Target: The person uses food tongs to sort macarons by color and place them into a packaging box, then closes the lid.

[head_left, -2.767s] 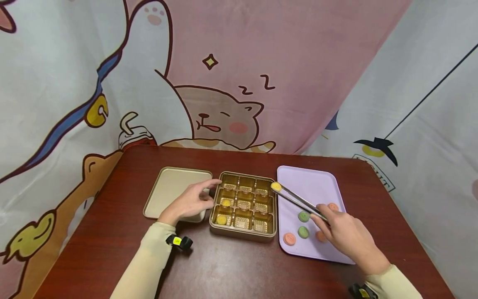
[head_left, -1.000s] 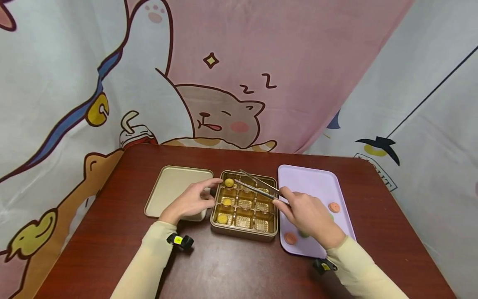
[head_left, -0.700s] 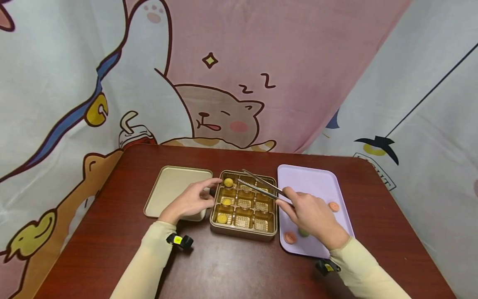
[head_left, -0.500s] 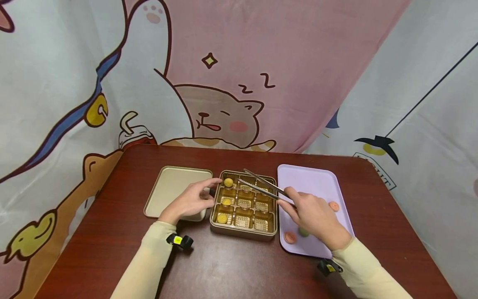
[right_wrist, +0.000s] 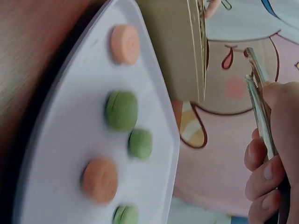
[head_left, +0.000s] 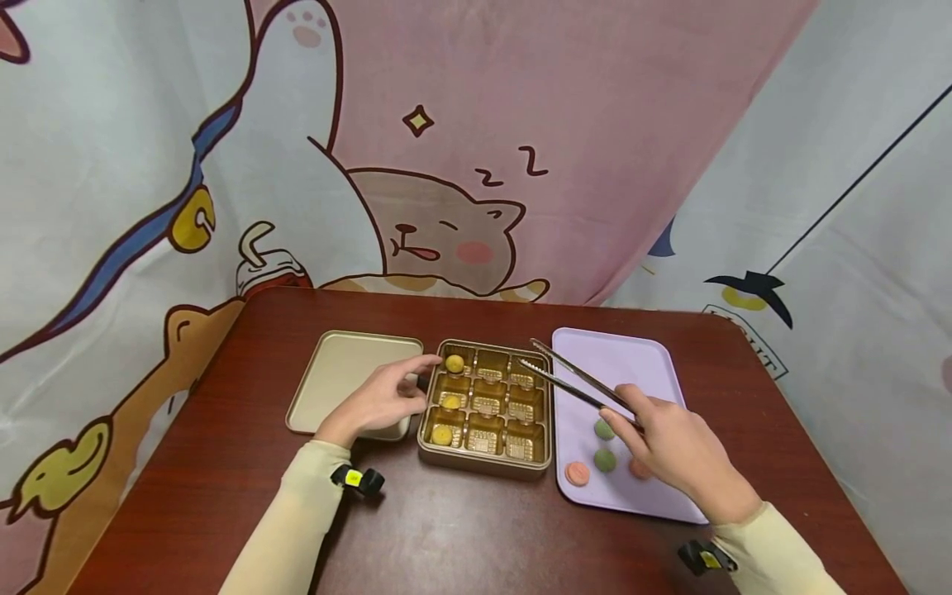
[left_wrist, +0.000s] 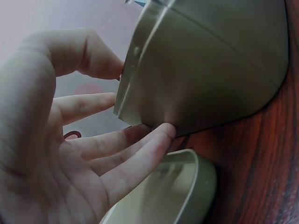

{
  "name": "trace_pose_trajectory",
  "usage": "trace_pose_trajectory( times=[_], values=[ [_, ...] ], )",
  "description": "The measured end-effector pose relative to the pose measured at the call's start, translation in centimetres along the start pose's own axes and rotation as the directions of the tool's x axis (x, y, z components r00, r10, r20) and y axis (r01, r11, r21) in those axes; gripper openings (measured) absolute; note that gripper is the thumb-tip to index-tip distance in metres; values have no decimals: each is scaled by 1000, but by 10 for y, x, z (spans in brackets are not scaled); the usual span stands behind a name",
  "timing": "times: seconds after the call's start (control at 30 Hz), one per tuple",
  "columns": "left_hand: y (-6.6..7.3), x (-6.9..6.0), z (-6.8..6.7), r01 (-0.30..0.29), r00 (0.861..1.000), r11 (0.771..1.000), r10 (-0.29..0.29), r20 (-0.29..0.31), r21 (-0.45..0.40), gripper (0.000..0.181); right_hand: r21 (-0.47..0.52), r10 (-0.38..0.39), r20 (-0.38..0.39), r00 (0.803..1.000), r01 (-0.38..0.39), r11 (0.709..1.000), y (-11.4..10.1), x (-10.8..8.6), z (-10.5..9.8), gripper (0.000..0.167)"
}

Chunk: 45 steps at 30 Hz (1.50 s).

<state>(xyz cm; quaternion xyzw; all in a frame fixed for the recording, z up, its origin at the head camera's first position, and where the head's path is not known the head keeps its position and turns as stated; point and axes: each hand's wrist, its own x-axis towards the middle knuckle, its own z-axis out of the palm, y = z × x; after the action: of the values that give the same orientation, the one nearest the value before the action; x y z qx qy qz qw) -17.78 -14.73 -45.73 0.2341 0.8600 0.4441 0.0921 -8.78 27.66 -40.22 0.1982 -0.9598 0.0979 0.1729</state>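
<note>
In the head view a gold box with nine compartments holds yellow pieces in its left column. The left hand touches the box's left side with spread fingers; in the left wrist view the fingertips of that hand rest against the box wall. Metal tongs are held in the right hand, their tips apart and holding nothing, above the box's right back corner. On a lilac tray lie green pieces and orange pieces, some partly hidden by the right hand.
A shallow beige lid lies left of the box, partly under the left hand. The dark red table ends at a printed cloth behind. The tray stands close along the box's right side.
A yellow piece, earlier in the tongs, now sits in the back left compartment. The tongs are apart, and the right hand has drawn back rightward from over the box. The left hand stays in place.
</note>
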Motion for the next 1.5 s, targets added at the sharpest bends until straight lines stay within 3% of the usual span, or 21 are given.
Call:
trace_pose_trajectory(
  times=[0.17, 0.4, 0.63, 0.83, 1.37, 1.5],
  values=[
    [0, 0, 0, -3, 1000, 1000, 3, -1, 2, 75, -25, 59, 13, 998, -59, 998, 17, -20, -8, 25],
    [0, 0, 0, -12, 1000, 1000, 12, -3, 4, 73, -28, 178, 103, 979, -176, 984, 31, -39, -15, 33],
    [-1, -1, 1, -15, 1000, 1000, 15, 1, 1, 73, -36, 182, 87, 980, -179, 983, 40, -51, -17, 46],
    [-1, 0, 1, -19, 1000, 1000, 19, -2, 5, 73, -48, 195, 102, 976, -191, 980, 46, -60, -18, 28],
    [-1, 1, 0, -14, 1000, 1000, 14, -1, 7, 72, -87, 188, 145, 971, -177, 980, 60, -86, -16, 31],
    [-1, 1, 0, -10, 1000, 1000, 10, 0, 2, 72, -104, 213, 197, 957, -196, 975, 63, -90, -15, 32]
  ],
)
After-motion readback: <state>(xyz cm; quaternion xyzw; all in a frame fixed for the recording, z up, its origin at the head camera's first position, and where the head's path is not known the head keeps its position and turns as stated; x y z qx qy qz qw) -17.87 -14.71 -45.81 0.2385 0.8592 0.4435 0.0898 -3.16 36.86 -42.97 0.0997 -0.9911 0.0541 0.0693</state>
